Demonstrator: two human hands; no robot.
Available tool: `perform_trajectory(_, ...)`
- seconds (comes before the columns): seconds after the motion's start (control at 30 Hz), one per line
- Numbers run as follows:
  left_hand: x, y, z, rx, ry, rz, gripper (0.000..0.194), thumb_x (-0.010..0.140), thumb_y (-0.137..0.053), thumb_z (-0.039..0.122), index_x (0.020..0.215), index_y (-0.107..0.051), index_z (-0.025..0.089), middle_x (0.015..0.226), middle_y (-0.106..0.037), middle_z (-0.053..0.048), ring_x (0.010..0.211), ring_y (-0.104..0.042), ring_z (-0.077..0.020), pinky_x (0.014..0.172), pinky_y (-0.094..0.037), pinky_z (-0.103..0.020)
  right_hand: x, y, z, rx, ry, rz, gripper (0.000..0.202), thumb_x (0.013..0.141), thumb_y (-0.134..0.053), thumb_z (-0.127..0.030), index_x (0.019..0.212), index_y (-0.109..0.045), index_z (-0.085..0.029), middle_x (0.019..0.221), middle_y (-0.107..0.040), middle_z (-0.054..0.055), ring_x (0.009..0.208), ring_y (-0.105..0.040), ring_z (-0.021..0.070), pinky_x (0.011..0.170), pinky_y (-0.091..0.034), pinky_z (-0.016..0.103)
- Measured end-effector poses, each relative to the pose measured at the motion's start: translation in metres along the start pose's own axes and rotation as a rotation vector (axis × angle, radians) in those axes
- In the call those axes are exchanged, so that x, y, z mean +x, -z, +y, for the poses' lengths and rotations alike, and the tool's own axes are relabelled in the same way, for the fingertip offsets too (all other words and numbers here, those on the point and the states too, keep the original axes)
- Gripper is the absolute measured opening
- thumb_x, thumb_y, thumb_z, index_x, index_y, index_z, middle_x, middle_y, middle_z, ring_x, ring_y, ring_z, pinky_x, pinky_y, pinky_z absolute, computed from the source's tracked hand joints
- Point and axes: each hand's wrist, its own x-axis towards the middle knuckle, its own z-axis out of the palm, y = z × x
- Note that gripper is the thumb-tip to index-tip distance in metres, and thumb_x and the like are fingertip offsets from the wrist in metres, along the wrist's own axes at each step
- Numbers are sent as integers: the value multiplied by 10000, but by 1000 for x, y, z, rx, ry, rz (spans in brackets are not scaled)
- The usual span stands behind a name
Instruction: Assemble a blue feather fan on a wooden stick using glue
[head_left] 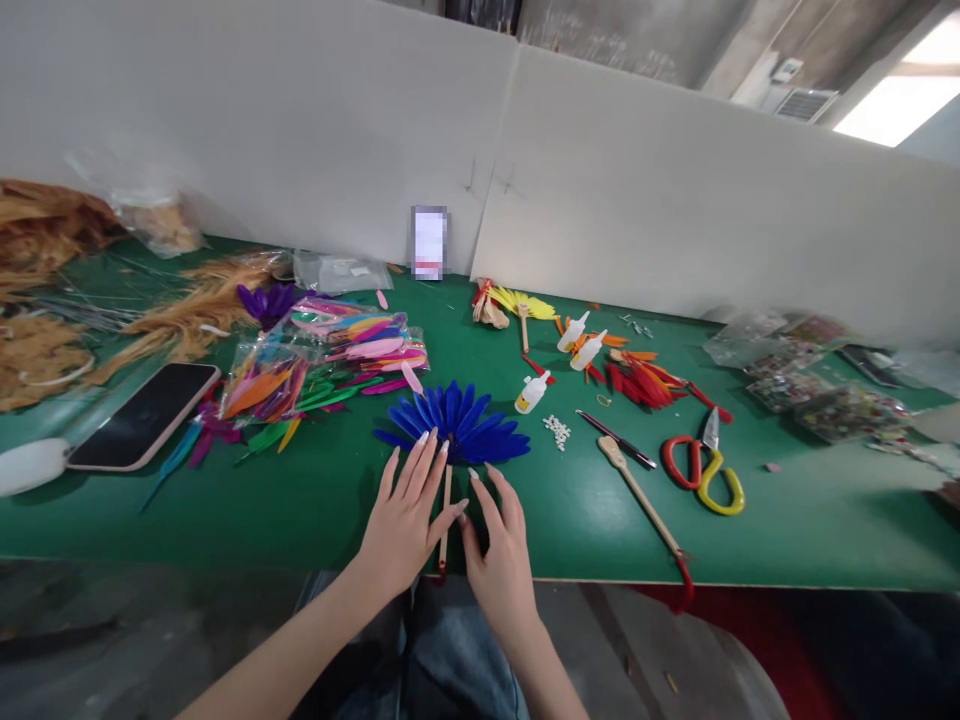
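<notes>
A blue feather fan [480, 425] lies on the green table in front of me, its thin wooden handle [447, 500] pointing towards my lap. My left hand [405, 510] is open, fingers stretched out with their tips over the fan's lower left feathers. Its thumb reaches across the handle. To the right of the handle is my right hand [499, 540], also open, with fingers bent and apart near the lower right feathers. Whether its fingertips touch the fan I cannot tell. A red tassel or cord [441, 572] hangs at the handle's lower end.
Right of the fan are glue bottles [532, 392], white beads [557, 432], a pen [616, 440], a bare wooden fan handle [641, 495] and scissors [705, 470]. Bagged coloured feathers [367, 340] and a phone [146, 415] lie left. A white partition [300, 130] stands behind.
</notes>
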Motion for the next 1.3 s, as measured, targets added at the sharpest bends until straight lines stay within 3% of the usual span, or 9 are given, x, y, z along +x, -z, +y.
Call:
perform_trajectory(0.43, 0, -1, -1, 46, -11, 8, 587, 946, -340, 467, 1397, -400, 96, 1503, -275, -158, 1392, -266, -280, 1123, -216, -492, 6, 7, 4, -35, -32, 54, 413, 931, -439, -234, 1343, -441, -223, 1389, -419, 135, 1292, -398, 279, 986, -453, 510)
perform_trajectory(0.73, -2, -9, -3, 71, -23, 111, 567, 941, -381, 444, 1396, -405, 106, 1493, -315, -154, 1383, -287, -272, 1142, -146, -462, 18, 8, 2, -39, 87, 125, 455, 921, -464, -169, 1367, -412, -240, 1473, -306, 117, 1376, -278, 274, 1038, -405, 510)
perform_trajectory(1.3, 0, -12, -4, 0, -13, 124, 570, 935, -406, 454, 1407, -394, 135, 1501, -307, -145, 1384, -283, -278, 1140, -136, -463, 16, 4, 7, -41, 13, 167, 461, 932, -459, -217, 1385, -390, -263, 1465, -327, 112, 1365, -303, 272, 1030, -409, 520)
